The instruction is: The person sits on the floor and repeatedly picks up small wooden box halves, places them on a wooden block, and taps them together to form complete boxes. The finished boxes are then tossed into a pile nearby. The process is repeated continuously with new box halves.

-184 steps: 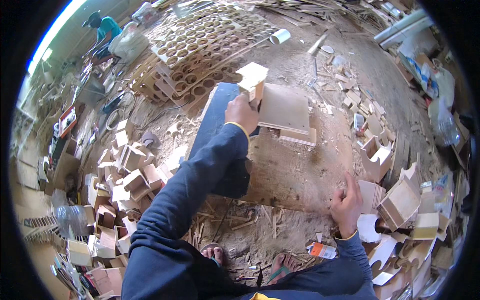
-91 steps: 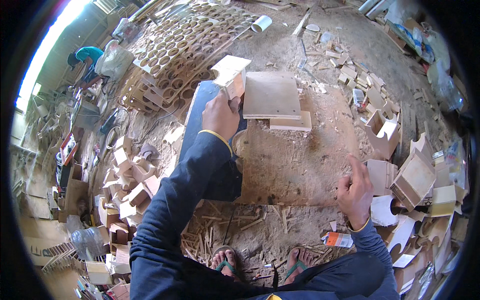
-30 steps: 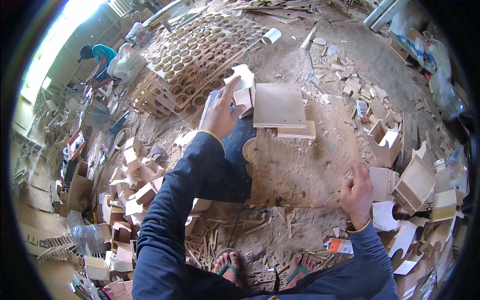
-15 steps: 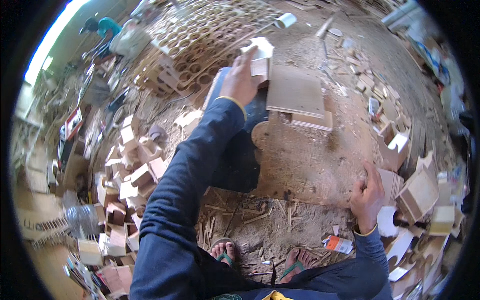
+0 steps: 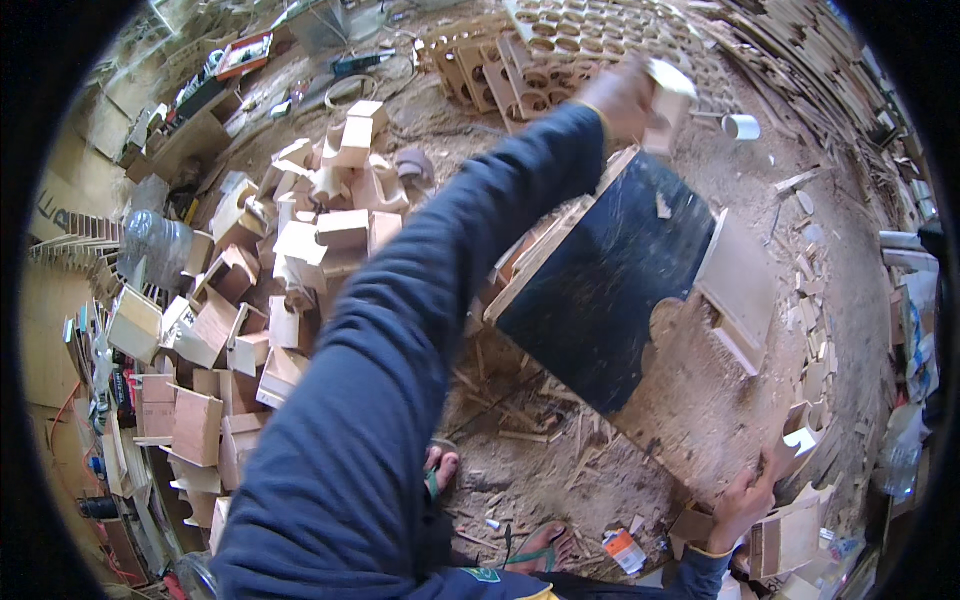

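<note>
My left arm reaches far across to the upper right, and its hand (image 5: 622,100) is blurred but closed round a pale wooden piece (image 5: 672,82) just past the far corner of the work board. The near part of that low board (image 5: 690,440) is brown and dusty, and a dark panel (image 5: 610,290) covers its left part. Flat plywood pieces (image 5: 738,290) lie stacked on its right side. At the board's near right corner is my right hand (image 5: 742,508), its fingers partly stretched along the edge, beside a cut wooden piece (image 5: 797,448).
Many cut wooden blocks (image 5: 215,330) are heaped at the left. Sheets with round holes (image 5: 600,30) lie beyond the board, near a white cylinder (image 5: 740,127). Wood scraps (image 5: 810,300) line the right side. An orange-and-white packet (image 5: 624,551) lies by my sandalled foot (image 5: 545,548).
The view has swung left, so the board appears turned and farther right. My left hand, still on the wooden piece, has moved off the board's far edge. My right hand stays near the corner.
</note>
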Demonstrator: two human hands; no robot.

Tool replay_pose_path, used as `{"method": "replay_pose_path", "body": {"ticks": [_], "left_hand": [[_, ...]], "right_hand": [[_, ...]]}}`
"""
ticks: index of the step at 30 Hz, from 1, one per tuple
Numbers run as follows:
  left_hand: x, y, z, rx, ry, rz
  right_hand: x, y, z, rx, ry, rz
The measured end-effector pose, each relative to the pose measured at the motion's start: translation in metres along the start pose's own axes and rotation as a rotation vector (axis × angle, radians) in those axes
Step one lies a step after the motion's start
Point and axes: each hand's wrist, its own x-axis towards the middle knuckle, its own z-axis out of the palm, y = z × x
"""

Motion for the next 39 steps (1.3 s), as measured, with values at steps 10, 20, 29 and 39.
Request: {"method": "replay_pose_path", "body": {"ticks": [10, 20, 29, 39], "left_hand": [[-0.184, -0.143, -0.075, -0.653, -0.7, -0.583], [-0.288, -0.206, -0.128, 0.636, -0.626, -0.486], [-0.289, -0.179, -0.119, 1.025, -0.919, -0.581], [-0.246, -0.235, -0.15, 0.672, -0.431, -0.771]], "right_hand": [[0.002, -0.007, 0.001, -0.04, 0.077, -0.095], [0.002, -0.006, 0.001, -0.066, 0.08, -0.049], [0.004, -0.005, 0.002, 0.0, 0.046, 0.021], [0.002, -0.001, 0.002, 0.067, 0.04, -0.011]]}}
